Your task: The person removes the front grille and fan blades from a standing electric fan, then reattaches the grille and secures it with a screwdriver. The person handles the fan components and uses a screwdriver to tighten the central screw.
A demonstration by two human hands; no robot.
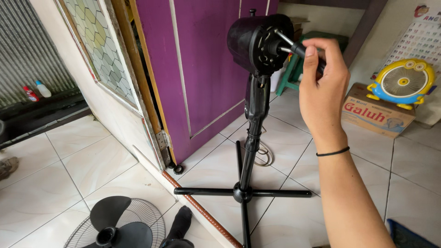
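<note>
A black stand fan without its blade and guard stands on a cross-shaped base [243,193]. Its motor head [257,43] sits on top of the pole, front side turned toward me. My right hand [321,87] is raised beside the motor head, with its fingers closed on a screwdriver [294,47] whose tip meets the motor's front face near the shaft. A black band sits on that wrist. My left hand is out of view. The fan's black blade [112,220] and wire guard lie on the floor at the bottom left.
A purple door [202,69] stands open behind the fan. A cardboard box [376,115] with a small yellow fan [404,82] on it sits at the right. A green stool [298,64] is behind the motor. My foot in a black sock [180,225] rests near the threshold.
</note>
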